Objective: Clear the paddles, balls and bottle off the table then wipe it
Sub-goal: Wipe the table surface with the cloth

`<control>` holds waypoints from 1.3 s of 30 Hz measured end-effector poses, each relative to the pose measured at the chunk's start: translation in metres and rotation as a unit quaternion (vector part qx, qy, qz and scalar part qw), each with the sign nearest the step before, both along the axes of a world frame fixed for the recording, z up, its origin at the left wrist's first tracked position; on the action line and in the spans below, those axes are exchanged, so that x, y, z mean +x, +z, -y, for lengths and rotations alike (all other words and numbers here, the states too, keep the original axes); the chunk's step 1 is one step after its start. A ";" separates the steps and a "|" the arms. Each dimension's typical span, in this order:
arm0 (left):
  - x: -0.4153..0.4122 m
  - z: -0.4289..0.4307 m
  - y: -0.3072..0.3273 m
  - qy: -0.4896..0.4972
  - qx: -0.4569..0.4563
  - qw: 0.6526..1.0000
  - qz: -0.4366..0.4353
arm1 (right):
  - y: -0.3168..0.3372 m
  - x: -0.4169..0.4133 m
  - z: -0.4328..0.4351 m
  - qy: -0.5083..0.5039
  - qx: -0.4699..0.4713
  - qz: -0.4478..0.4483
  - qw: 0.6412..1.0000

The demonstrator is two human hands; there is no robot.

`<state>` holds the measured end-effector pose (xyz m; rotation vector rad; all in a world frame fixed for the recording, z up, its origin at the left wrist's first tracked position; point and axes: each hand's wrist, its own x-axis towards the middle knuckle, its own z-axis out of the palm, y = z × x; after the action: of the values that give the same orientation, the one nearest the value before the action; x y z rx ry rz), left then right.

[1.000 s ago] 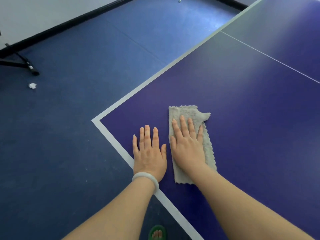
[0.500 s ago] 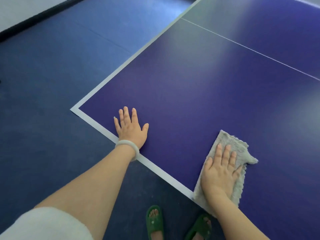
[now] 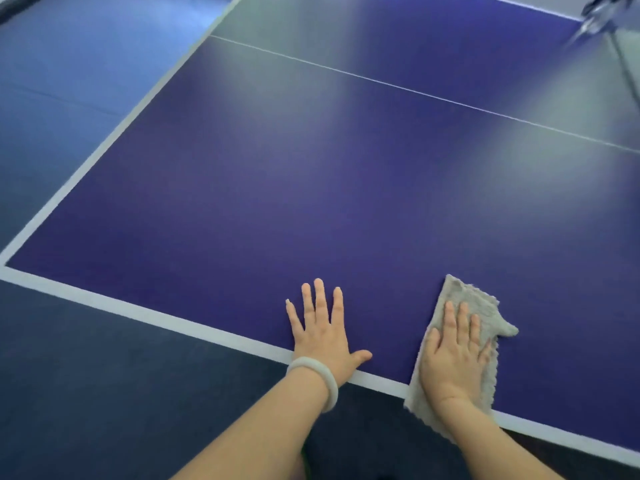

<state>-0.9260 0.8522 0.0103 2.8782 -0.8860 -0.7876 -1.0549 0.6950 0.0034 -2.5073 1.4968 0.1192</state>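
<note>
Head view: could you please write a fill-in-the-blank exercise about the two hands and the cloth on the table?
1. The white round bracelet sits on the ____ wrist.
2. The right hand presses the grey fuzzy cloth onto the purple table-tennis table; the cloth's near end crosses its ____ border stripe.
3. The left hand lies flat on the table and holds ____.

Missing words: left; white; nothing.

Nothing to read here. The table (image 3: 311, 202) shows only plain white lines, and the cloth (image 3: 458, 288) bears no label or lettering.
</note>
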 end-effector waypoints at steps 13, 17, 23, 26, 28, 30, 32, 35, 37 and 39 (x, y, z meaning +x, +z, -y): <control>0.000 0.012 -0.003 0.041 0.057 0.997 -0.027 | -0.007 -0.092 0.041 0.158 -0.031 -0.004 0.987; -0.001 0.014 0.000 0.033 0.076 0.996 -0.020 | -0.004 -0.153 0.086 -0.158 0.006 -0.015 0.987; -0.012 0.033 0.015 0.043 0.082 0.996 0.014 | -0.002 -0.106 0.046 -0.165 0.030 0.000 0.986; -0.050 0.067 0.019 -0.045 0.026 0.998 0.045 | -0.009 -0.103 0.030 0.047 0.001 -0.004 0.999; -0.085 0.094 0.016 -0.082 -0.002 0.996 0.038 | -0.008 -0.118 0.041 0.146 0.019 -0.004 0.989; -0.117 0.117 0.011 -0.086 -0.001 0.996 0.016 | -0.008 -0.142 0.063 0.165 0.025 -0.011 0.986; -0.141 0.136 0.007 -0.071 0.011 0.997 0.003 | -0.007 -0.171 0.091 0.094 0.020 -0.030 0.995; -0.157 0.155 0.006 -0.018 0.020 1.000 -0.013 | 0.000 -0.211 0.128 -0.043 0.036 -0.055 0.997; -0.159 0.158 0.003 -0.001 0.029 0.999 -0.016 | 0.003 -0.231 0.139 -0.099 0.050 -0.056 0.992; -0.161 0.157 0.001 -0.005 0.040 0.999 -0.009 | 0.005 -0.241 0.139 -0.146 0.059 -0.041 0.987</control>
<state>-1.0869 0.6952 0.0109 2.9322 -0.8887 -0.8665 -1.2961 0.5562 0.0086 -2.1901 1.8135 0.2578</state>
